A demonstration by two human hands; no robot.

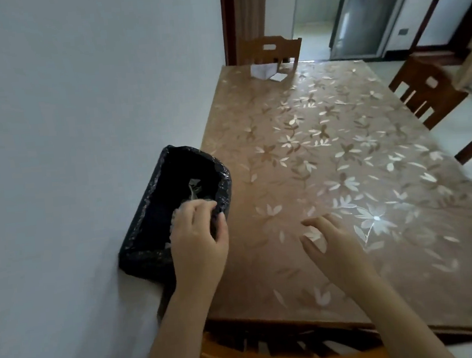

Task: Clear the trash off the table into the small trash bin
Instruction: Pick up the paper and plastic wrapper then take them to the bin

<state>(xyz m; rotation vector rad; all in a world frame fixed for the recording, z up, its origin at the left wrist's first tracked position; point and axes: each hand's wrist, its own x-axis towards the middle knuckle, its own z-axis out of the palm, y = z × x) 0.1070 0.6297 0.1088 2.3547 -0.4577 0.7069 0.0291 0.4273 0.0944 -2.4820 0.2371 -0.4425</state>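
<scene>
A small bin (155, 186) lined with a black bag sits on the table's left edge against the wall. My left hand (198, 239) is over the bin's near right rim, fingers curled around a pale crumpled piece of trash (176, 212) inside the opening. More pale trash (195, 188) lies deeper in the bin. My right hand (327, 245) hovers just above the flowered tablecloth (326, 148), fingers spread and holding nothing. White paper (265, 70) lies at the table's far end.
A white wall runs along the left side. Wooden chairs stand at the far end (270, 50), on the right (427, 90), and right below me (273, 352). A doorway and a grey fridge (363, 13) are beyond the table.
</scene>
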